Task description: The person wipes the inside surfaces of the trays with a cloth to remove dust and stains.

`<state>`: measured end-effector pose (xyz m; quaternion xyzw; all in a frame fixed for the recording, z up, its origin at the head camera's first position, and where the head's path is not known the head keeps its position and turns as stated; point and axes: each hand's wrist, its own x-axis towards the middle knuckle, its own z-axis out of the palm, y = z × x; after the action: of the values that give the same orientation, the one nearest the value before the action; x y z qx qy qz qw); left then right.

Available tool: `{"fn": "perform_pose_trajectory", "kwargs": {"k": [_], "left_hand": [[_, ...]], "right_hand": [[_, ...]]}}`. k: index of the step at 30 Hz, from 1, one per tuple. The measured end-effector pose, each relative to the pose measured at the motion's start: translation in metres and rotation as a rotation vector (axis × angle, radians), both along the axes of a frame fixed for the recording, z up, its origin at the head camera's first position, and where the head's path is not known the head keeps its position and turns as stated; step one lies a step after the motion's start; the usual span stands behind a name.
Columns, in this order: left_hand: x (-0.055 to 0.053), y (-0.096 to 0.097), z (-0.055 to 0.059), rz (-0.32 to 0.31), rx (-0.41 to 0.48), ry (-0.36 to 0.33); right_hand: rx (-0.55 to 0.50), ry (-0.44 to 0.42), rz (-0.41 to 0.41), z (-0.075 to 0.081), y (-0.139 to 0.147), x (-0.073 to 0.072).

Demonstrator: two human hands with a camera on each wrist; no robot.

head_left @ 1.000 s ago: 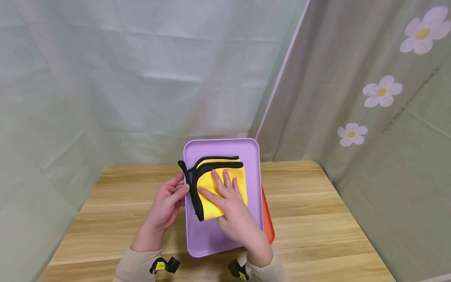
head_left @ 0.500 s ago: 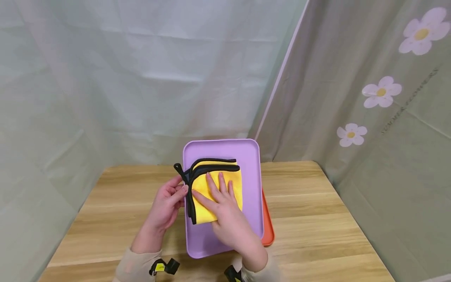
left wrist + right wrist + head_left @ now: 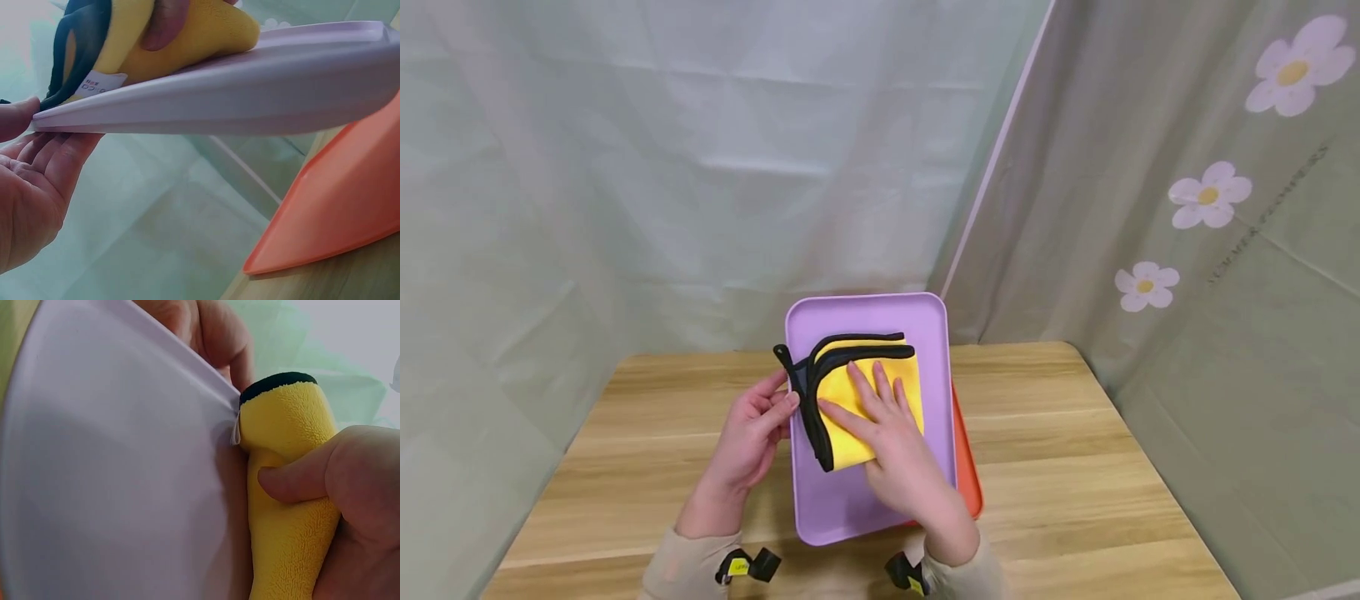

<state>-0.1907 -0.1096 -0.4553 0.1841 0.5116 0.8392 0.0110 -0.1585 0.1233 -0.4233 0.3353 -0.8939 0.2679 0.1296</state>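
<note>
A purple tray (image 3: 842, 508) is held up off the table, tilted, by my left hand (image 3: 758, 429). That hand pinches the tray's left rim, thumb on top and fingers underneath, as the left wrist view shows. On the tray's inner face lies a folded yellow cloth (image 3: 842, 417) with black edging; its loop sticks out past the left rim. My right hand (image 3: 898, 454) holds the cloth against the tray, fingers spread over it and the thumb (image 3: 294, 478) pressed into its folded side. A small white label (image 3: 100, 84) shows on the cloth.
An orange tray (image 3: 966, 467) lies on the wooden table (image 3: 1075, 467) beneath and to the right of the purple one. Pale curtains (image 3: 737, 167) hang behind the table, and a flowered sheet (image 3: 1247, 333) covers the right side.
My right hand slid the cloth slightly left and down across the purple tray, then back to the right and up. My left hand stays on the rim; the purple tray shifted slightly left.
</note>
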Motion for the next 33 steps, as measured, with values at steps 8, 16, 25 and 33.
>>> {"fn": "perform_pose_trajectory", "kwargs": {"k": [8, 16, 25, 33], "left_hand": [[0.0, -0.002, -0.003, -0.008, 0.038, 0.015], [0.004, -0.005, -0.004, 0.021, 0.061, -0.005], [0.002, -0.011, -0.003, 0.036, 0.048, 0.003], [0.004, -0.01, -0.003, 0.057, 0.069, -0.005]], "right_hand": [[-0.006, -0.008, -0.01, -0.001, 0.008, -0.003], [-0.039, -0.035, -0.019, 0.002, 0.015, -0.003], [-0.073, -0.046, -0.034, 0.0, 0.022, -0.009], [-0.094, -0.081, -0.056, 0.001, 0.031, -0.008]]}}
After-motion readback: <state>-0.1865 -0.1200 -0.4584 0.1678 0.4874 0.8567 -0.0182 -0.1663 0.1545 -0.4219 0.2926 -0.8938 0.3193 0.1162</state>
